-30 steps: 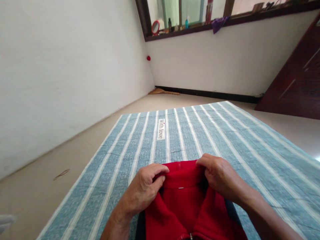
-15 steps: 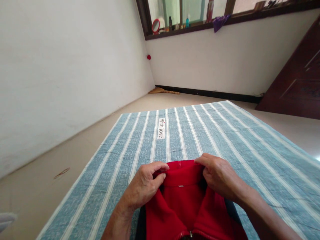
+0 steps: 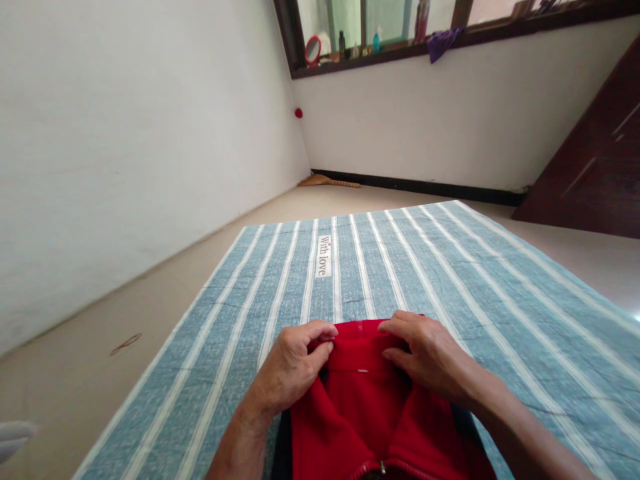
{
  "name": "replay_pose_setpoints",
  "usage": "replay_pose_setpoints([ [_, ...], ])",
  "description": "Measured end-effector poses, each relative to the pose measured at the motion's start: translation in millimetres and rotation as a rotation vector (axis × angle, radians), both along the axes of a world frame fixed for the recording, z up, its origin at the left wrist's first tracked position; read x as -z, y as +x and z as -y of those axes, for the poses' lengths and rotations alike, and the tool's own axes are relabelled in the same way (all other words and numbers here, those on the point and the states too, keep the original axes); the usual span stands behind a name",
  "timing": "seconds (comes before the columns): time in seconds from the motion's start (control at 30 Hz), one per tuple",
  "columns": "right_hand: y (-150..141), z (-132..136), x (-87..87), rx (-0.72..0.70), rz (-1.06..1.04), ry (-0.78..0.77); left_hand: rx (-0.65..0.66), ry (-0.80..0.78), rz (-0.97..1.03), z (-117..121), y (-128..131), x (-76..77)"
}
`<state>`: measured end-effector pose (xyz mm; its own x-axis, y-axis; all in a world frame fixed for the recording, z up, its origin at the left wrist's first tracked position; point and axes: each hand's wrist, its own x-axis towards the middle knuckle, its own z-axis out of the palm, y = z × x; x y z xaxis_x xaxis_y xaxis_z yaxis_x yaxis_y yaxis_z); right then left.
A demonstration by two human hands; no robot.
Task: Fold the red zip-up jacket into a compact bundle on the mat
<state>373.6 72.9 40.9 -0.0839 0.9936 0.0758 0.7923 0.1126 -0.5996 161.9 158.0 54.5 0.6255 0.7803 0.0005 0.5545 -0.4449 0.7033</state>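
A red jacket (image 3: 350, 427) with a front zipper and dark side panels lies at the near edge of the striped cloth, its collar toward the far side. The zipper pull (image 3: 383, 467) shows at the bottom of the view. My left hand (image 3: 295, 363) is closed on the left part of the collar (image 3: 357, 350), thumb inside and fingers over the upper edge. On the collar's right part, my right hand (image 3: 425, 350) holds the fold between thumb and fingers. A small white tag (image 3: 363, 371) shows below the collar, between the hands.
Blue cloth with white stripes (image 3: 240, 313) covers the table, with a "With love" label (image 3: 324, 257). A broom (image 3: 327, 181) lies by the far wall. A dark red door (image 3: 590, 153) stands right. Bottles and a round mirror (image 3: 313, 51) line the windowsill; a loop (image 3: 126, 344) lies on the floor.
My right hand has shifted slightly left along the collar, its thumb now showing on the inner side. A bit of red edge has appeared behind that hand. My left hand stays put.
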Motion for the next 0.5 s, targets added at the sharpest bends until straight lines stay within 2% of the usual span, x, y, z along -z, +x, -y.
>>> replay_pose_setpoints([
  [0.5, 1.4, -5.0, 6.5, 0.042, -0.092, 0.057, 0.021, 0.015, -0.057, 0.0, 2.0, -1.5],
])
